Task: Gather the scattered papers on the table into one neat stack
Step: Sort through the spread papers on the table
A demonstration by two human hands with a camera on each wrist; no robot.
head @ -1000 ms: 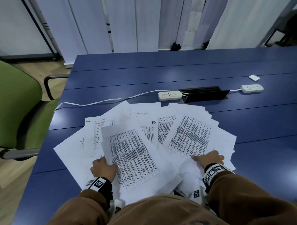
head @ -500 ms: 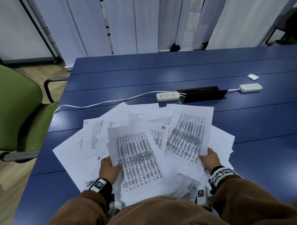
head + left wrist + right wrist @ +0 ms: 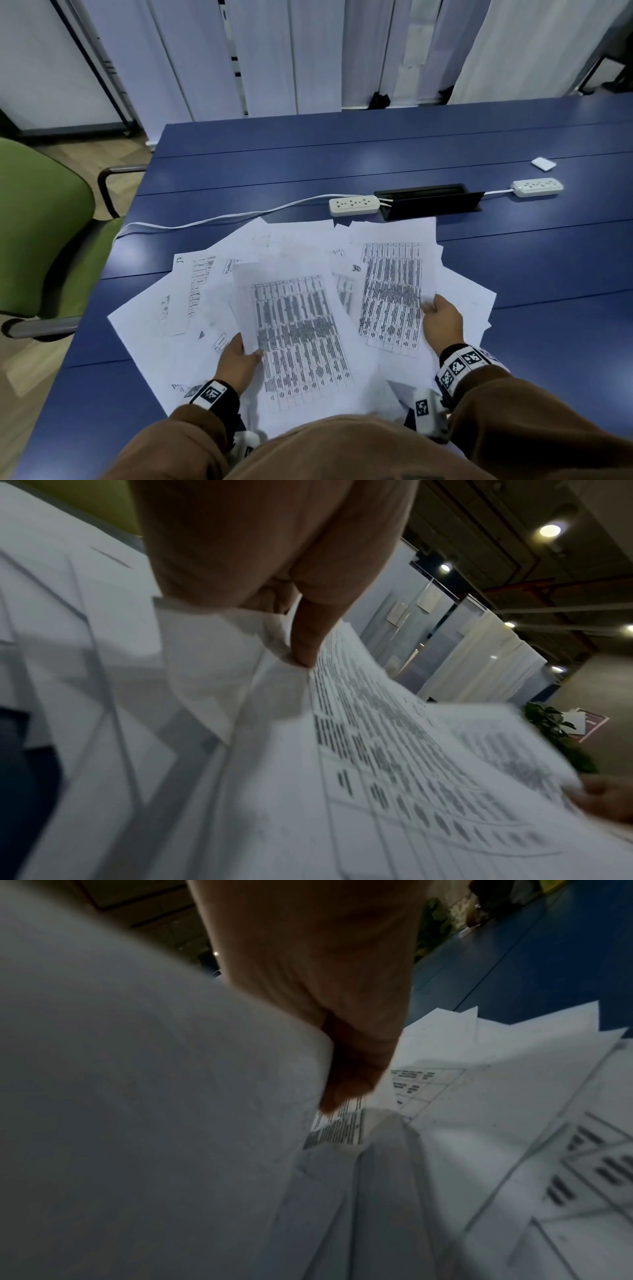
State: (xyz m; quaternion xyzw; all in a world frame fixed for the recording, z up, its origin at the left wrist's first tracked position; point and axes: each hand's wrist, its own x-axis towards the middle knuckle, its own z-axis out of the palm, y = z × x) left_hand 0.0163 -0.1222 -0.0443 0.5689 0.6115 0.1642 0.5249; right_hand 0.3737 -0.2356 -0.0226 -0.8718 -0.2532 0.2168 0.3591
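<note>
Several white printed papers (image 3: 191, 308) lie fanned over the near part of the blue table (image 3: 342, 157). My left hand (image 3: 239, 359) pinches the left edge of a table-printed sheet (image 3: 301, 335), thumb on top; the left wrist view shows the thumb (image 3: 308, 639) pressing that sheet (image 3: 394, 764). My right hand (image 3: 442, 318) grips the right edge of a second printed sheet (image 3: 390, 291), which is lifted off the pile. In the right wrist view the right hand's fingers (image 3: 349, 1074) curl round the raised sheet (image 3: 154, 1096), with more papers (image 3: 496, 1096) lying beneath.
Two white power strips (image 3: 354, 205) (image 3: 537, 187) flank a black cable box (image 3: 431, 202) just beyond the papers; a white cord (image 3: 212, 219) trails left. A small white item (image 3: 543, 163) lies far right. A green chair (image 3: 41, 233) stands at the table's left edge.
Both hands have slid forward and inward along their sheets. The right sheet has turned upright and lifted; the left sheet has shifted toward the middle. The fan has narrowed.
</note>
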